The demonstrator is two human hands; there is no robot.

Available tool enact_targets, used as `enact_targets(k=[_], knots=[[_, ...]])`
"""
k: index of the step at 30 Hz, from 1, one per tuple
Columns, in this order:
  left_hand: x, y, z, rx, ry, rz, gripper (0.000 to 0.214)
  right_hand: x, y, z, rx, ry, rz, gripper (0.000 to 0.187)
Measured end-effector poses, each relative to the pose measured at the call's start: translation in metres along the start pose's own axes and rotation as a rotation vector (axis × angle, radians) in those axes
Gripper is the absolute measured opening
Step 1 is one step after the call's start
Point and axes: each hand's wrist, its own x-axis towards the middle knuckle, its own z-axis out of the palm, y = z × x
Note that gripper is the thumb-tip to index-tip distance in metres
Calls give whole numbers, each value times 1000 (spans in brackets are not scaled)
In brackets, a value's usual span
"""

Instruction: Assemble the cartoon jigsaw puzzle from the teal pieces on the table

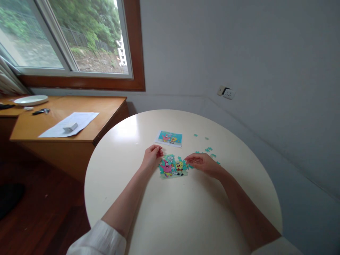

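A partly joined jigsaw puzzle (pixel 172 168) lies on the round table, with a pink figure, a yellow square figure and a teal figure on it. At its upper left edge is my left hand (pixel 153 154), the fingers curled and pressed together; what they hold, if anything, is too small to make out. My right hand (pixel 204 163) reaches in from the right, fingertips drawn together at the puzzle's right edge. Whether a piece sits between them is hidden. Loose teal puzzle pieces (pixel 208 149) lie beyond and partly under the right hand.
Behind the puzzle lies a picture card (pixel 169 138) showing the same figures. Two stray pieces (pixel 196 135) rest farther back on the white round table (pixel 170 219). A wooden desk (pixel 106 109) at the left carries a paper sheet (pixel 57 131), a small white box (pixel 70 127) and a white plate (pixel 31 100).
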Motion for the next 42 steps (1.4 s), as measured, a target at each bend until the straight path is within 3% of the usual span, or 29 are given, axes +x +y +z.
enact_targets(k=[8, 15, 23, 34, 42], knots=[[-2, 2, 1, -5, 4, -10, 8, -2, -4, -2, 24, 49, -15, 34], [0, 1, -1, -10, -9, -4, 8, -3, -4, 0, 122, 10, 112, 40], [1, -2, -2, -4, -11, 7, 11, -2, -2, 2, 127, -64, 164, 33], [2, -2, -4, 5, -19, 19, 13, -1, 7, 3, 105, -62, 163, 25], [3, -4, -4, 5, -23, 18, 12, 0, -1, -2, 82, 47, 99, 30]])
